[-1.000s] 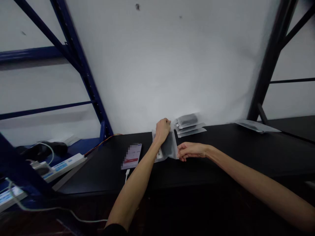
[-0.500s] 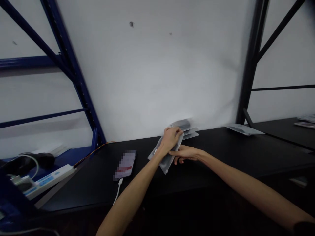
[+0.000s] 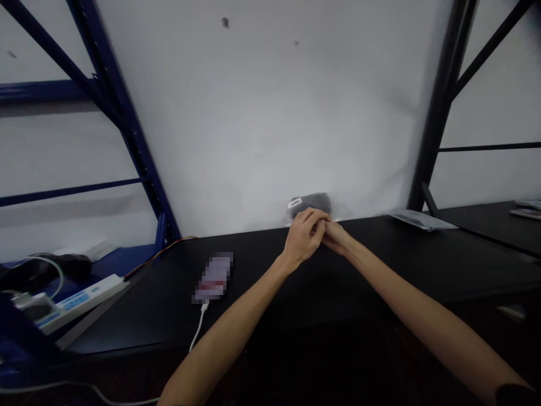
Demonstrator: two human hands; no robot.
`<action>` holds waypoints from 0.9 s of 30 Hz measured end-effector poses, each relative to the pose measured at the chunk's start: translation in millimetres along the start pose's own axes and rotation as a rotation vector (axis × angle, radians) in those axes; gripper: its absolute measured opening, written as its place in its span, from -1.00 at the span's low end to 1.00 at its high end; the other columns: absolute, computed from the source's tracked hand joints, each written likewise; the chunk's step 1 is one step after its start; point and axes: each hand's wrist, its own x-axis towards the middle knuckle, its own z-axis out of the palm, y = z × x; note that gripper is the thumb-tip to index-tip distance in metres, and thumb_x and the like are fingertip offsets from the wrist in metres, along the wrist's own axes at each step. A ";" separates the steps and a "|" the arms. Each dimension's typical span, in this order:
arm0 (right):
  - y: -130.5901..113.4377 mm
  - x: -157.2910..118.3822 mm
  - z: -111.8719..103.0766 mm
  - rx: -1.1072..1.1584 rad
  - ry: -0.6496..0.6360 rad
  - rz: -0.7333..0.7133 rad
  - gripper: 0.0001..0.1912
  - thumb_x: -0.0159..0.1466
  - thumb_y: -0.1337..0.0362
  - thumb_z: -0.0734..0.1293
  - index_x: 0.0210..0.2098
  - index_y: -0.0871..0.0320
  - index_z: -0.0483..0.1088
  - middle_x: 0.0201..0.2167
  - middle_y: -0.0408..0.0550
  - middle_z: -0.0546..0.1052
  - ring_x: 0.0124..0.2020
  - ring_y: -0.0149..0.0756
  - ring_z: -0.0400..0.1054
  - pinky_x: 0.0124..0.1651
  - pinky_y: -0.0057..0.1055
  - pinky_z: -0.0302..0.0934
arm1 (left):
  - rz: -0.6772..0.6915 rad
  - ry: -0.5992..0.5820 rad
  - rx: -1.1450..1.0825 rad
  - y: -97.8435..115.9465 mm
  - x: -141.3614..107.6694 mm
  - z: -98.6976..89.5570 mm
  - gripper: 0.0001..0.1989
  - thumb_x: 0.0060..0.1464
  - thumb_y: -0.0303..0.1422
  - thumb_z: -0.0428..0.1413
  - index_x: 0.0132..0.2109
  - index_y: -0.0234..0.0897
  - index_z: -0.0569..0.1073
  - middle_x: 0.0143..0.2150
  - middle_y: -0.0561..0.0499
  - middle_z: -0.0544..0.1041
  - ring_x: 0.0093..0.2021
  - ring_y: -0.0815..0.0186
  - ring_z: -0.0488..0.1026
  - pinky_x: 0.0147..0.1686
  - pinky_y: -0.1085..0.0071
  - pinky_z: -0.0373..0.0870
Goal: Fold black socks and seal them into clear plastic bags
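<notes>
Overlapping above the table (image 3: 422, 254), the left hand (image 3: 301, 235) and right hand (image 3: 336, 235) show curled fingers; any pinch cannot be determined. The bag (image 3: 319, 201) sits just beyond, at 12 o'clock; the phone (image 3: 214, 276), 8 o'clock.

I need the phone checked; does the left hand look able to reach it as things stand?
Probably yes: the phone lies on the black tabletop beside the left forearm, and nothing visible stands between it and the left hand.

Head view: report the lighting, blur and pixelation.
Head view: the pale wall is brightest; head view: nearly black below the table; head view: the bag behind the left hand looks soft; head view: the phone shows coarse pixel blocks.
</notes>
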 end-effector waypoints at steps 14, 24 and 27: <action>-8.6 78.3 -65.2 0.308 0.069 0.373 -0.80 0.49 0.30 0.18 -0.17 0.24 0.39 -0.55 -0.17 0.41 -0.70 -0.55 0.15 -0.81 -0.70 -0.14 | 0.071 -0.612 0.221 -9.8 -22.2 14.7 -0.79 0.29 -0.38 0.01 -0.10 -0.20 0.55 -0.11 0.04 0.59 -0.23 0.33 0.50 -0.23 0.41 0.35; -18.9 53.3 -63.6 -0.099 -0.080 0.492 -0.29 0.40 -0.31 0.05 -0.32 0.21 0.41 -0.50 0.03 0.47 -0.66 -0.47 0.15 -0.78 -0.60 -0.14 | 0.012 -0.738 0.247 -17.5 -27.1 16.7 -0.80 0.27 -0.37 0.03 -0.15 -0.15 0.56 -0.12 0.03 0.58 -0.18 0.29 0.53 -0.27 0.40 0.38; -20.6 44.4 -61.4 -0.236 -0.148 0.562 -0.30 0.37 -0.31 0.15 -0.33 0.25 0.46 -0.49 0.06 0.50 -0.62 -0.44 0.23 -0.73 -0.58 -0.06 | 0.002 -0.758 0.223 -18.1 -26.7 17.8 -0.80 0.26 -0.38 0.02 -0.17 -0.14 0.56 -0.15 0.03 0.58 -0.16 0.26 0.53 -0.24 0.39 0.39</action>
